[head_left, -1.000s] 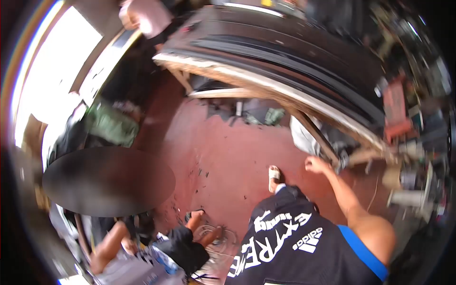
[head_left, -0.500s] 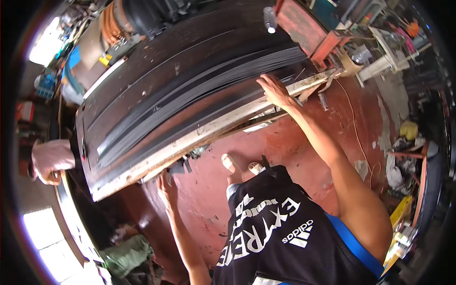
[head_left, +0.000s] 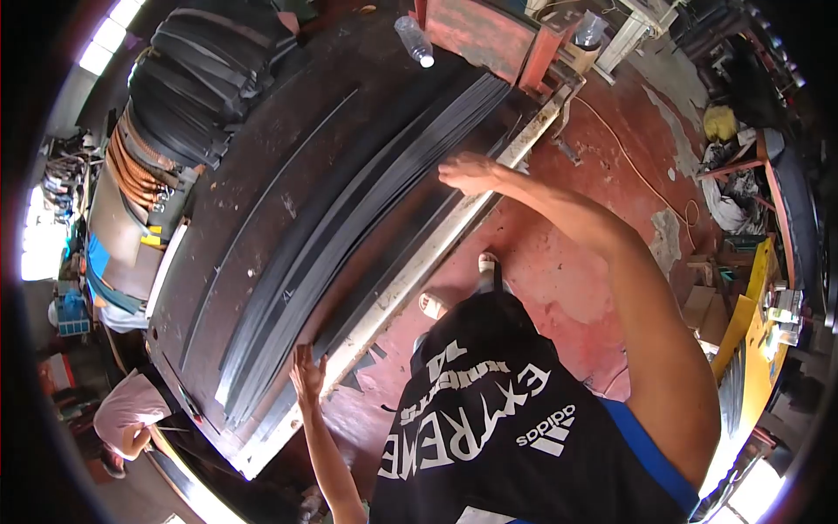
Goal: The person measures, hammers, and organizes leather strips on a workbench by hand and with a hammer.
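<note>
Long black flat strips (head_left: 349, 223) lie side by side in a bundle along the dark tabletop (head_left: 253, 192). A separate dark strip (head_left: 393, 272) runs near the pale front edge of the table, between my two hands. My left hand (head_left: 308, 377) is at the near left part of that edge, thumb apart from the fingers, fingertips close to the strips. Farther right, my right hand (head_left: 470, 173) is over the front part of the table, its fingers bent together beside the bundle; what they hold, if anything, I cannot tell.
A clear plastic bottle (head_left: 414, 40) lies by a red metal frame (head_left: 480, 39) at the table's far end. Coiled black strips (head_left: 196, 83) are piled at the back left. Another person (head_left: 131, 415) bends beyond the left corner. A cord (head_left: 624, 153) trails across the red floor (head_left: 559, 288).
My view has turned, so the table slants more steeply. My left hand has come up from below the table edge onto it. The right hand has moved inward over the tabletop.
</note>
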Tool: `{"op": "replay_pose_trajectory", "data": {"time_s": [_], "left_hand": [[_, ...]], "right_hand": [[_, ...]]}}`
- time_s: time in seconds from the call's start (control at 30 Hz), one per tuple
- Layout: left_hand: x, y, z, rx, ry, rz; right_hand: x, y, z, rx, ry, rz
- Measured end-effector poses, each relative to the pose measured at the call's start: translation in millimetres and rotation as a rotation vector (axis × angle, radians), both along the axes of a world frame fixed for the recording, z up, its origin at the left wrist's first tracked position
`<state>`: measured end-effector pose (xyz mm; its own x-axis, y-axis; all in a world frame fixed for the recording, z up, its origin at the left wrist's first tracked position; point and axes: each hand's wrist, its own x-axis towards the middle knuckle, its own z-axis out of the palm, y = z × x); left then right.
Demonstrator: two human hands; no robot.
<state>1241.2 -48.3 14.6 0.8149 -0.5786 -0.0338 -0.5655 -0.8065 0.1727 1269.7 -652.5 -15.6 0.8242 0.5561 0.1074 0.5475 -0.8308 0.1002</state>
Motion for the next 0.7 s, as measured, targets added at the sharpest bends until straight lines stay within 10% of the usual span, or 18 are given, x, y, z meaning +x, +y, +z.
{"op": "replay_pose_trajectory", "data": {"time_s": [0.7], "left_hand": [[-6,4,13,0.284,0.201,0.107]], "right_hand": [[-14,21,-4,0.037,-0.019,-0.054]]}}
